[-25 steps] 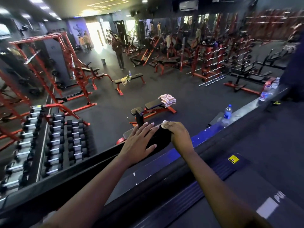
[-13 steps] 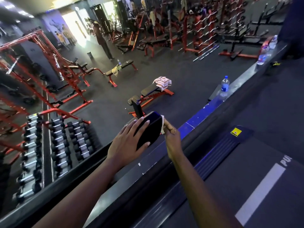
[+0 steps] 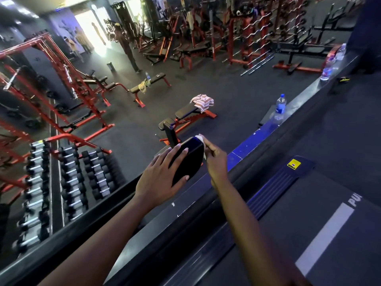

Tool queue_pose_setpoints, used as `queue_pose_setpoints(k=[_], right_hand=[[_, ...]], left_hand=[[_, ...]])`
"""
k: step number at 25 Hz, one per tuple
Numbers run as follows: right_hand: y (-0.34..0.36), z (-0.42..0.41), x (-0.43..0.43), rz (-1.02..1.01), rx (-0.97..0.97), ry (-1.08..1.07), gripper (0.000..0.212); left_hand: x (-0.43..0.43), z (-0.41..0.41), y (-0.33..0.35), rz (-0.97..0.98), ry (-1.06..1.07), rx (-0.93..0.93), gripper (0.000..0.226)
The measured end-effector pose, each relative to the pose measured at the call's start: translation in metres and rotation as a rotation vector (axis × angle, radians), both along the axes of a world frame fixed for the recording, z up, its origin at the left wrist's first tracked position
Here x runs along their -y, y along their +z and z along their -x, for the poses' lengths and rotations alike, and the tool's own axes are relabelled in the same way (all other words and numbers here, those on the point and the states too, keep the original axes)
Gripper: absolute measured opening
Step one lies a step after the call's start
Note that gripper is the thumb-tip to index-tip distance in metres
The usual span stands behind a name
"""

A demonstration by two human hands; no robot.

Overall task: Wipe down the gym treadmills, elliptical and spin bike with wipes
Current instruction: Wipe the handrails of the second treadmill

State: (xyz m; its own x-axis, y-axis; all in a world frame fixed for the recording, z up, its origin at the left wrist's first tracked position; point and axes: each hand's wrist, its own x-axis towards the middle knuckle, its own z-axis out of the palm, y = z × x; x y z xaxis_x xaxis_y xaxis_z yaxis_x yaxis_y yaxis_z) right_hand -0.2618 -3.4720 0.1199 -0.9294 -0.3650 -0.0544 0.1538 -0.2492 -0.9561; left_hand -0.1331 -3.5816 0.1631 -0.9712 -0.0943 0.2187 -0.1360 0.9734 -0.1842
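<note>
A crumpled white wipe [image 3: 201, 139] sits against the tilted black pad's [image 3: 188, 159] far right edge. The treadmill's [image 3: 309, 223] dark belt is at lower right.

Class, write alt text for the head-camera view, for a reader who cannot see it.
A person's left hand rests flat on a black pad while the right hand pinches a white wipe against its edge. A treadmill belt lies at right; benches and dumbbells fill the gym floor beyond.
</note>
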Motion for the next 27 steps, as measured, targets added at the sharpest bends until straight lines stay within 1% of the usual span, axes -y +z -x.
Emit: queue_pose_setpoints(k=[2, 7, 11, 15, 18, 20, 22, 24, 27], right_hand=[[-0.001, 0.0, 0.005, -0.002, 0.013, 0.067, 0.043], [-0.03, -0.006, 0.005, -0.012, 0.158, 0.141, 0.039], [-0.04, -0.018, -0.001, -0.087, 0.176, 0.168, 0.043], [-0.04, -0.034, -0.019, -0.184, 0.171, 0.255, 0.044], [-0.024, -0.04, -0.035, -0.24, 0.225, 0.214, 0.037], [-0.006, -0.042, -0.048, -0.234, 0.253, 0.213, 0.025], [0.006, -0.042, -0.064, -0.26, 0.212, 0.241, 0.017], [0.009, -0.041, -0.081, -0.343, 0.165, 0.224, 0.007], [0.004, -0.031, -0.109, -0.532, 0.078, 0.156, 0.019]], left_hand=[[0.0, -0.001, 0.0, -0.014, 0.008, 0.006, 0.067], [0.001, 0.0, -0.001, -0.044, 0.009, 0.01, 0.069], [0.0, 0.001, 0.001, -0.044, -0.002, 0.023, 0.07], [-0.001, -0.001, 0.003, -0.051, 0.009, 0.042, 0.074], [-0.003, 0.0, 0.006, -0.096, 0.035, 0.076, 0.081], [-0.003, -0.003, 0.009, -0.162, 0.031, 0.064, 0.084], [-0.005, -0.004, 0.009, -0.233, 0.007, 0.023, 0.084], [-0.015, -0.005, 0.005, -0.3, -0.063, -0.043, 0.078], [-0.041, 0.004, -0.004, -0.36, -0.149, -0.063, 0.072]])
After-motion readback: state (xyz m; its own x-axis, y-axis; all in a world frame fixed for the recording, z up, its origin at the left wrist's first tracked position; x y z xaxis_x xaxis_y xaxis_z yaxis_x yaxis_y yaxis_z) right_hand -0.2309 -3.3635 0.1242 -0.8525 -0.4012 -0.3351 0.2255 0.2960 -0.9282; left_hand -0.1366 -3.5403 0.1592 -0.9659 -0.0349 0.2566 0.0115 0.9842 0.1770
